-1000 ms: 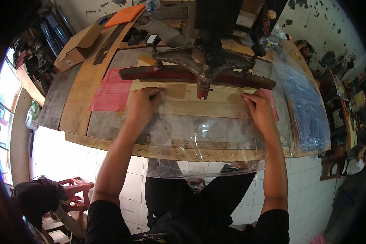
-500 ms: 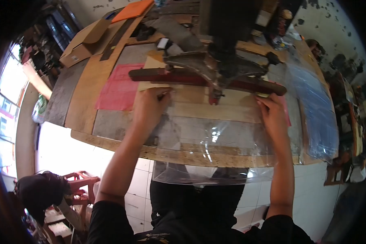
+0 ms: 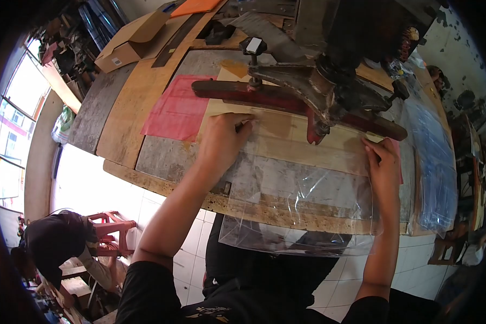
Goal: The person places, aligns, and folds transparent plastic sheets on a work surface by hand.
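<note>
A clear plastic sheet (image 3: 308,202) lies over the work table and hangs past its front edge. My left hand (image 3: 224,135) pinches its upper left corner, thumb against fingers. At the upper right corner, my right hand (image 3: 382,162) is closed on the same sheet. Just beyond both hands runs a long dark-red bar (image 3: 286,105) under a metal press head (image 3: 329,89). Beneath the bar and the sheet's far edge sits a pale yellowish strip (image 3: 286,146). A pink sheet (image 3: 173,110) lies left of my left hand.
Stacked clear bluish plastic sheets (image 3: 432,162) lie at the table's right side. A cardboard box (image 3: 129,46) and an orange sheet (image 3: 194,6) are at the back left. Another person (image 3: 62,243) bends low beside a red stool (image 3: 116,229) at the lower left.
The view has turned, so the table and press appear shifted right and tilted. Both hands still hold the plastic sheet's corners near the bar.
</note>
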Available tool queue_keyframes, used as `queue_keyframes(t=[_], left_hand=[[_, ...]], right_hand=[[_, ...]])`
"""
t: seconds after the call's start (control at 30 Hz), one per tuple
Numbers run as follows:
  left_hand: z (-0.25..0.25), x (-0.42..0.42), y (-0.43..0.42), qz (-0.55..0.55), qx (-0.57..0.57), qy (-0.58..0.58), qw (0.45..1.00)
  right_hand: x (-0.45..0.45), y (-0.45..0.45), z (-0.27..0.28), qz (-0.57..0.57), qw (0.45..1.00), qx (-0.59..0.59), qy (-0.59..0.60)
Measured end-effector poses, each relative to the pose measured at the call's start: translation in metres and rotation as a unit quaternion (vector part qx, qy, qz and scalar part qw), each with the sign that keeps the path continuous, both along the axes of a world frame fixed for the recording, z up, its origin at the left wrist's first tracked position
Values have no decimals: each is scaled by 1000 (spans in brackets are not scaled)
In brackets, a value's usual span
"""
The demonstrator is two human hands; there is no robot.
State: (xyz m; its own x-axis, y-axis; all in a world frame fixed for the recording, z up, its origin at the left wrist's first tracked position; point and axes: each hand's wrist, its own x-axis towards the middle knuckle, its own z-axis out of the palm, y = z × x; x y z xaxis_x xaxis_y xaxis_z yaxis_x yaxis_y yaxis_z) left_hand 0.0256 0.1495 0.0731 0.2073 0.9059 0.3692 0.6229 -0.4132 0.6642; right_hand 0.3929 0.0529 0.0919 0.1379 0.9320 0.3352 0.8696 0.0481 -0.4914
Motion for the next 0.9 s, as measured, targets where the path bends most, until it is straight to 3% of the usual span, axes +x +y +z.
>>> queue_keyframes(t=[0.1, 0.6, 0.7, 0.9], left_hand=[[0, 1, 0, 6, -30, -6, 1000], [11, 4, -5, 19, -31, -5, 999], [9, 4, -4, 15, -35, -21, 999], [11, 4, -6, 14, -6, -15, 1000]], right_hand=[[-2, 0, 1, -17, 999, -34, -5], [8, 1, -12, 14, 1000, 19, 7], [1, -3, -5, -18, 999, -32, 21], [1, -3, -5, 1, 999, 22, -28]])
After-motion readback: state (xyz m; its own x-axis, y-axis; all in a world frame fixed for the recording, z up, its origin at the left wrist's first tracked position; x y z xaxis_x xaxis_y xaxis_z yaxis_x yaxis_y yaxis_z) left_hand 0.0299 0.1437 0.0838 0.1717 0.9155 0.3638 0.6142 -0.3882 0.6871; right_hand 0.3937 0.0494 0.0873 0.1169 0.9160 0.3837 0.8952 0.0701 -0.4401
